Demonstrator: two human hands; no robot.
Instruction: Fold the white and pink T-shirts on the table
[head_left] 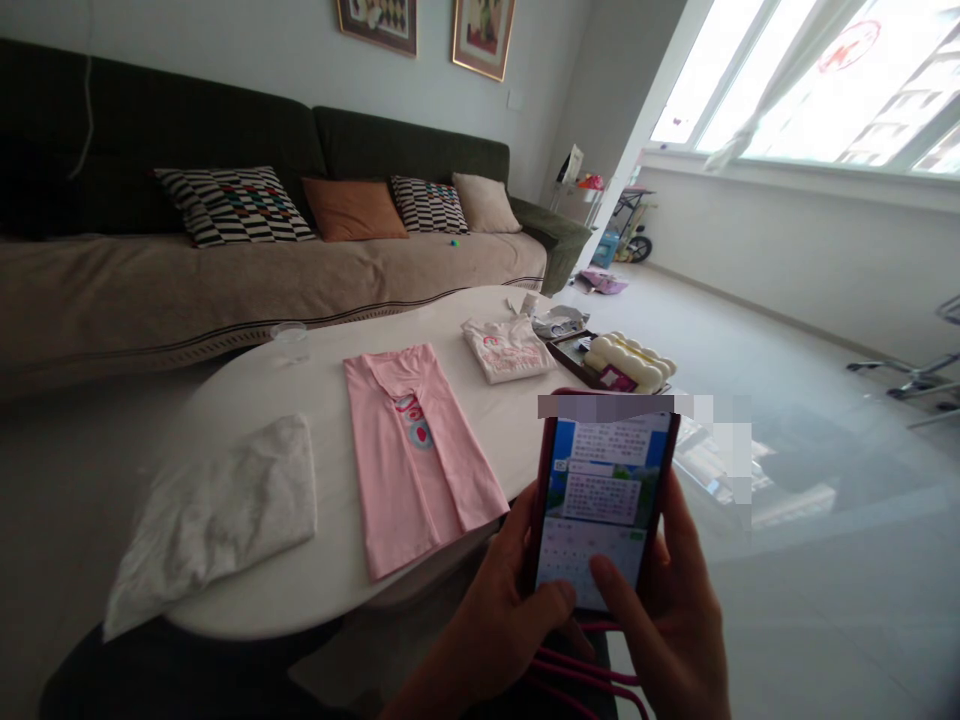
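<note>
A smartphone (600, 500) in a dark red case is upright between both hands, its lit screen showing text bubbles above a keyboard. My left hand (510, 600) grips its left side, with the thumb over the lower keyboard. Around the right side wraps my right hand (675, 610), its thumb on or just above the keys. A dark pink cord (585, 670) hangs below the phone. Left of the hands, a pink garment (420, 450) with a red and blue print lies on the white table, its sides folded inward.
On the oval white table (322, 385) lie a crumpled white cloth (232, 500), a folded white printed shirt (510, 350) and a clear container (290, 340). A tray (574, 350) and a cream bumpy object (630, 360) are at its right end. Behind stands a sofa (225, 290) with cushions.
</note>
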